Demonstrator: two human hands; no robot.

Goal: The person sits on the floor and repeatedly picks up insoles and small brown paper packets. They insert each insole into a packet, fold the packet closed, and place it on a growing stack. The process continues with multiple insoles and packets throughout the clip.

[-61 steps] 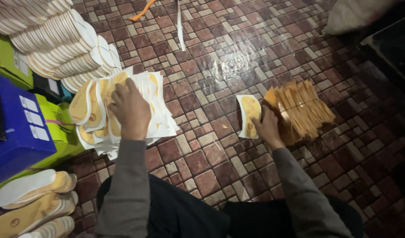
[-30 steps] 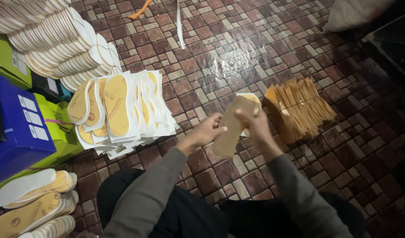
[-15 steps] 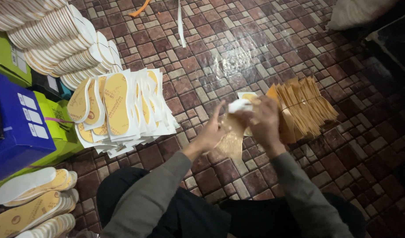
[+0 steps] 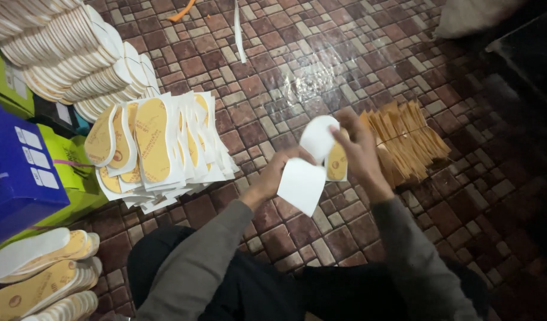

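Insole sits above the floor between your hands: left hand pinches its white lower end, right hand grips the upper end. Looks thin, light, floppy, so hold it by the edges, not the middle. Count: one insole in hand, one fanned stack left, one tan bundle right; singles uncountable.

A fanned heap of yellow-faced white insoles lies at nine o'clock of the hands, a bundle of tan card insoles at three o'clock.
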